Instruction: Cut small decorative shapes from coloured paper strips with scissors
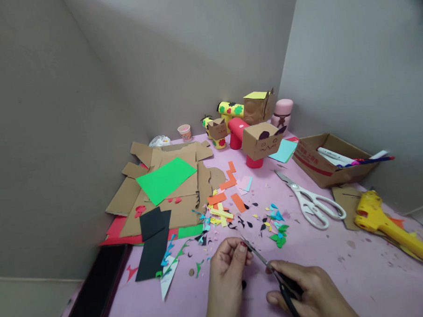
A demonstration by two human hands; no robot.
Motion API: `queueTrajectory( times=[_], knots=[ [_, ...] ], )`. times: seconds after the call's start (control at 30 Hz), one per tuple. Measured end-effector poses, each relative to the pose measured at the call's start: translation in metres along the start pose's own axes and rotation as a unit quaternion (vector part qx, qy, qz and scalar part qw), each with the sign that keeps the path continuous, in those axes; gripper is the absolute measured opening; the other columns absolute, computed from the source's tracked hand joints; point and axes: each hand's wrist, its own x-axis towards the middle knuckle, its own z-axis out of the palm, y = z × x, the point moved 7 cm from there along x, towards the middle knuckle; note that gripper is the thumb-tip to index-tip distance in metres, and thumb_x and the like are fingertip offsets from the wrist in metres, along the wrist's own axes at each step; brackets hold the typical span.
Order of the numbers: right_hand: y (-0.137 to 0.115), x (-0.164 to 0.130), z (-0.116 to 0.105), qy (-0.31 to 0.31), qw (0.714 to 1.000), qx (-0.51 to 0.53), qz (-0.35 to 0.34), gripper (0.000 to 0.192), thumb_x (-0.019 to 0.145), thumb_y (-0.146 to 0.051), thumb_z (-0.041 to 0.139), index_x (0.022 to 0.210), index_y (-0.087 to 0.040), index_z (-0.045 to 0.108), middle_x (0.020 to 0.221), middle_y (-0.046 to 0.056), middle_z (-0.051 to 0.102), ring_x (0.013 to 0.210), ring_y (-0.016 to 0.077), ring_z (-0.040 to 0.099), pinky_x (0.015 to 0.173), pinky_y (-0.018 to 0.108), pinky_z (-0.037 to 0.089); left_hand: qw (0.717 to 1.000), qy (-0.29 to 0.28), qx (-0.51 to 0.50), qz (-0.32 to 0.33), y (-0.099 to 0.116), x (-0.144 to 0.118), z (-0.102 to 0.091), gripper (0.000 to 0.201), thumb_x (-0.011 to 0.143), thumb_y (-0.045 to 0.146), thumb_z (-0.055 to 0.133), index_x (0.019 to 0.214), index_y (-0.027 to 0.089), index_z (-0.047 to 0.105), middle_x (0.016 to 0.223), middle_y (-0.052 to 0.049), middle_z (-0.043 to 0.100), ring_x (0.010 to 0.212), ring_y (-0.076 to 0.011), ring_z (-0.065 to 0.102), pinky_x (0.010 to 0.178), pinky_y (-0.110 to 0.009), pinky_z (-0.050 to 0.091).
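At the front of the pink-covered table, my left hand (230, 265) pinches a small piece of paper between thumb and fingers; it is mostly hidden, with a dark bit and a red spot showing. My right hand (310, 289) grips small scissors (259, 255) with black handles, their blades reaching to my left fingertips. Whether the blades touch the paper I cannot tell. Black paper drops (250, 224) and a cluster of green paper leaves (280, 239) lie just beyond my hands. Left of them are cut scraps and black paper sheets (154, 247).
A green sheet (166, 179) lies on flattened cardboard (178, 209). White scissors (309, 201), a yellow glue gun (393, 225) and a cardboard box (324, 170) of markers stand right. Cardboard animals (261, 140) and a pink bottle (282, 112) stand behind. A black phone-like slab (98, 285) lies left.
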Motion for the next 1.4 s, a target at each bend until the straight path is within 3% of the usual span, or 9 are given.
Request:
queueTrajectory(
  times=[0.13, 0.3, 0.43, 0.73, 0.87, 1.07, 1.2, 1.3, 1.4],
  knots=[
    [0.008, 0.001, 0.005, -0.026, 0.997, 0.056, 0.045, 0.028, 0.078, -0.041, 0.058, 0.087, -0.016, 0.068, 0.056, -0.003, 0.055, 0.048, 0.0163, 0.052, 0.048, 0.022, 0.044, 0.999, 0.016, -0.029, -0.011, -0.003, 0.002, -0.003, 0.021, 0.073, 0.035, 0.069, 0.071, 0.016, 0.061, 0.059, 0.002, 0.059, 0.058, -0.0108, 0.05, 0.057, -0.02, 0.038],
    [0.026, 0.004, 0.001, 0.031, 0.972, 0.2, 0.12, 0.031, 0.077, -0.04, 0.059, 0.095, -0.017, 0.068, 0.057, -0.005, 0.041, 0.051, 0.0149, 0.041, 0.05, 0.023, 0.04, 0.99, 0.042, -0.112, -0.075, -0.013, 0.004, -0.003, 0.029, 0.06, 0.036, 0.079, 0.064, 0.015, 0.059, 0.055, 0.001, 0.063, 0.05, -0.0087, 0.051, 0.052, -0.018, 0.039],
    [0.031, 0.005, -0.001, 0.054, 0.956, 0.25, 0.145, 0.032, 0.075, -0.039, 0.062, 0.095, -0.015, 0.066, 0.057, -0.007, 0.036, 0.051, 0.0135, 0.035, 0.048, 0.023, 0.034, 0.983, 0.044, -0.145, -0.108, -0.014, 0.003, -0.002, 0.029, 0.057, 0.033, 0.081, 0.063, 0.015, 0.059, 0.056, -0.001, 0.066, 0.049, -0.0076, 0.053, 0.051, -0.017, 0.04],
    [0.028, 0.007, -0.007, 0.13, 0.937, 0.289, 0.145, 0.026, 0.069, -0.031, 0.067, 0.09, -0.017, 0.068, 0.053, -0.007, 0.042, 0.049, 0.0128, 0.041, 0.046, 0.023, 0.04, 0.979, 0.02, -0.153, -0.134, -0.028, -0.002, 0.008, 0.032, 0.051, 0.032, 0.084, 0.065, 0.014, 0.061, 0.059, -0.005, 0.071, 0.048, -0.0092, 0.058, 0.05, -0.018, 0.043],
    [0.028, 0.006, -0.012, 0.152, 0.932, 0.294, 0.151, 0.025, 0.066, -0.033, 0.069, 0.087, -0.019, 0.071, 0.051, -0.007, 0.044, 0.046, 0.0128, 0.044, 0.044, 0.022, 0.042, 0.982, 0.008, -0.142, -0.127, -0.028, -0.002, 0.009, 0.028, 0.055, 0.029, 0.082, 0.066, 0.014, 0.062, 0.065, -0.007, 0.073, 0.052, -0.0101, 0.06, 0.054, -0.019, 0.046],
    [0.031, 0.005, -0.017, 0.176, 0.921, 0.307, 0.163, 0.025, 0.068, -0.036, 0.069, 0.086, -0.018, 0.07, 0.051, -0.007, 0.045, 0.046, 0.0129, 0.046, 0.042, 0.021, 0.042, 0.997, 0.076, -0.026, 0.01, 0.003, 0.014, -0.018, 0.017, 0.065, 0.029, 0.075, 0.07, 0.015, 0.066, 0.07, -0.004, 0.071, 0.062, -0.0122, 0.062, 0.064, -0.022, 0.048],
    [0.033, 0.004, -0.016, 0.176, 0.917, 0.317, 0.168, 0.025, 0.069, -0.034, 0.069, 0.088, -0.018, 0.067, 0.052, -0.007, 0.044, 0.046, 0.0122, 0.045, 0.043, 0.022, 0.041, 0.995, 0.047, 0.084, 0.038, 0.007, 0.025, -0.024, 0.02, 0.069, 0.03, 0.07, 0.083, 0.016, 0.072, 0.081, -0.008, 0.073, 0.074, -0.0193, 0.065, 0.072, -0.028, 0.048],
    [0.034, 0.002, -0.015, 0.18, 0.913, 0.324, 0.171, 0.026, 0.07, -0.033, 0.069, 0.09, -0.017, 0.064, 0.056, -0.008, 0.043, 0.048, 0.0117, 0.043, 0.046, 0.022, 0.04, 0.969, 0.032, 0.224, 0.096, 0.022, 0.026, -0.027, 0.02, 0.075, 0.029, 0.062, 0.088, 0.019, 0.073, 0.09, -0.008, 0.074, 0.086, -0.0234, 0.064, 0.078, -0.03, 0.045],
    [0.036, 0.001, -0.015, 0.188, 0.909, 0.33, 0.174, 0.027, 0.073, -0.034, 0.066, 0.094, -0.017, 0.061, 0.058, -0.008, 0.043, 0.049, 0.0114, 0.042, 0.045, 0.022, 0.037, 0.943, 0.025, 0.311, 0.12, 0.041, 0.022, -0.034, 0.017, 0.077, 0.028, 0.057, 0.079, 0.022, 0.073, 0.083, -0.005, 0.074, 0.08, -0.0237, 0.063, 0.073, -0.029, 0.042]
  ],
)
